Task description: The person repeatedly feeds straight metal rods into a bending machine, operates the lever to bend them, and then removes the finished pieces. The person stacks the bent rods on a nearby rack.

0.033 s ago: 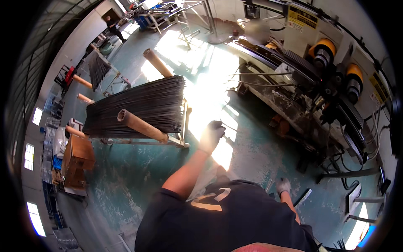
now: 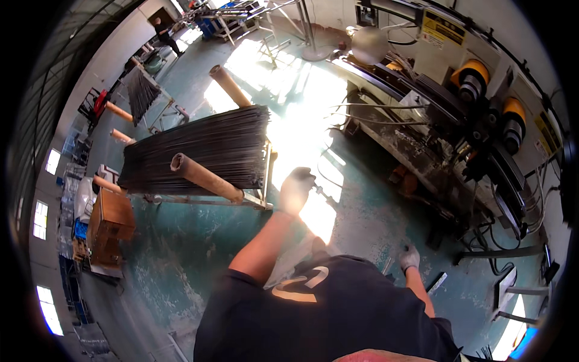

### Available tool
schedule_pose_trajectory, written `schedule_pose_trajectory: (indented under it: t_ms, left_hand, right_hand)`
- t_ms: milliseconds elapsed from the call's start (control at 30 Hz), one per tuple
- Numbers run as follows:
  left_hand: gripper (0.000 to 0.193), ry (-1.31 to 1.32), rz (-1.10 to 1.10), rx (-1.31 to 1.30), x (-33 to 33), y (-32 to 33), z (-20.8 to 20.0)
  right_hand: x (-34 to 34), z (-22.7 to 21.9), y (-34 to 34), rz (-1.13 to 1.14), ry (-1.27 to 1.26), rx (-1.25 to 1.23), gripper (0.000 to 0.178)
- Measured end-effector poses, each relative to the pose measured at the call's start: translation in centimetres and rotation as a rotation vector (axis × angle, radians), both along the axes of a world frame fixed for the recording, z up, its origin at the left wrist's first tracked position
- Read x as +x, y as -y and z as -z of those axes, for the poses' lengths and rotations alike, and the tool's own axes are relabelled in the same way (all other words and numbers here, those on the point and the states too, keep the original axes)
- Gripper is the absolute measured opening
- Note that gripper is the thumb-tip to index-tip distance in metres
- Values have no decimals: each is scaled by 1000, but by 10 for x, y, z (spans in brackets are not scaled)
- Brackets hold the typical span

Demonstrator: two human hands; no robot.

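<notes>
My left hand, in a dark glove, is raised in front of me, closed around a slender metallic tool. The tool pokes out on the right side of the fist; its exact kind is not clear. Nearest to that hand is a rack piled with long thin dark rods, apart from it on the left. Low on the right hangs my right hand in a pale glove, away from the machine. Its fingers are too small and partly hidden to show whether they grip anything.
Cardboard-coloured tubes stick up from the rack. A large machine with orange-and-black cylinders fills the right side. A brown wooden cabinet stands at left. Another person is far back, and a metal stand sits at lower right.
My left hand has shifted slightly left and turned, so the metallic tool now shows beyond the fist. The right hand has moved up a little. The view has shifted slightly.
</notes>
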State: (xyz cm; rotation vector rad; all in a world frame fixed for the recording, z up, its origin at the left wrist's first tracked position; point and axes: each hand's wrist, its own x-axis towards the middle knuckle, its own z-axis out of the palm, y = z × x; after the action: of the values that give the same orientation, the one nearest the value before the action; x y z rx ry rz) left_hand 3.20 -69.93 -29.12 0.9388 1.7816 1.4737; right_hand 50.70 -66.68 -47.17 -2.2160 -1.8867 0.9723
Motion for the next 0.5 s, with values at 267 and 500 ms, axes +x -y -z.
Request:
schedule_pose_trajectory:
  t_ms: [267, 500]
  left_hand:
    - [27, -588, -629, 58, -263, 76, -120]
    - [39, -724, -930, -526, -409, 125, -93]
  right_hand:
    - [-194, -65, -140, -299, -24, 55, 50]
    - [-431, -82, -139, -814, -83, -30, 53]
